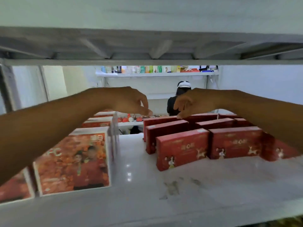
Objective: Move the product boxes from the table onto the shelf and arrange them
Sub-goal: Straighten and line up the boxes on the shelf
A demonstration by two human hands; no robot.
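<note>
Both my arms reach deep into a white shelf [147, 194]. My right hand [191, 103] touches the top edge of the rearmost dark red box [159, 121] in a row of several small red boxes [182, 149] standing upright at the right. My left hand [131, 100] hovers near the shelf's back, fingers curled downward and pinched, and I cannot see anything in it. At the left stand several larger orange-red boxes [73, 163] with a picture on the front, lined up one behind another.
The shelf board above [147, 46] hangs low over my arms. Through the open back, a person in black with a white cap [180, 99] stands at another shelf holding small red items [129, 119]; a higher far shelf carries bottles [147, 69].
</note>
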